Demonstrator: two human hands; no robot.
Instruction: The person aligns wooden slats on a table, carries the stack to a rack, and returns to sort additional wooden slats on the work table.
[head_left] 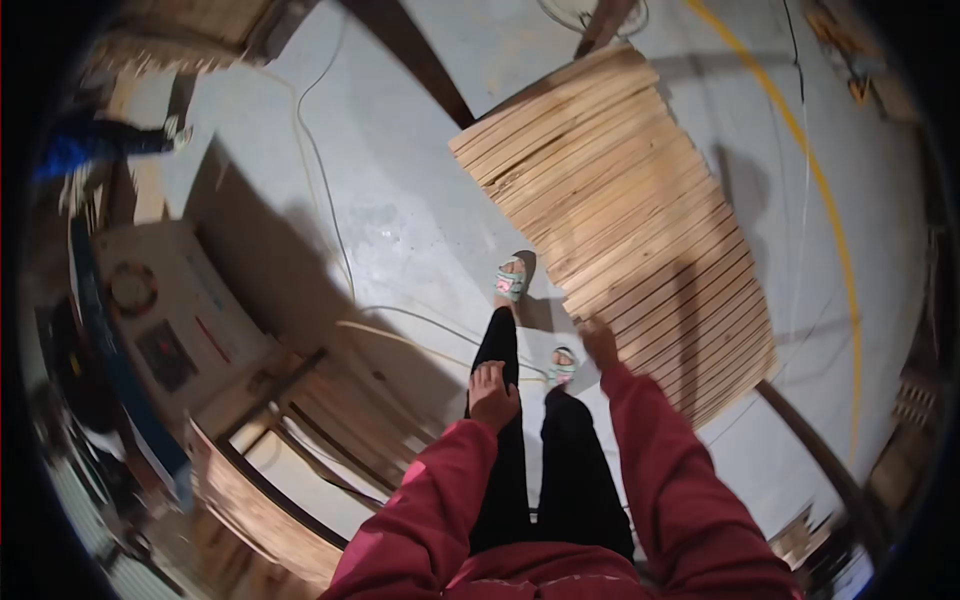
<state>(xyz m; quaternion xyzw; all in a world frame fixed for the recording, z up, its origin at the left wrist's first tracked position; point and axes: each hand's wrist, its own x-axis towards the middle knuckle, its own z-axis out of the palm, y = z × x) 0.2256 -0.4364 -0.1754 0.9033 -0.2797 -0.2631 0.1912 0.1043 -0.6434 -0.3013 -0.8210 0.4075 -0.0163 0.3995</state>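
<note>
My left hand (490, 397) is over my left thigh, its fingers stretched out with nothing in them. My right hand (600, 345) is at the near left edge of a wide row of wooden strips (640, 190). Its fingers look blurred against the strip ends, and whether they grip one cannot be made out. The strips lie side by side in a slightly curved band, raised on dark beams (420, 60). Thin dark gaps show between the nearer strips.
A machine with a pale panel (180, 300) stands at the left, beside a wooden frame (270, 500). Cables (320, 150) run across the grey floor. A yellow line (825, 190) curves along the right. Another person's leg (150, 140) shows at the upper left.
</note>
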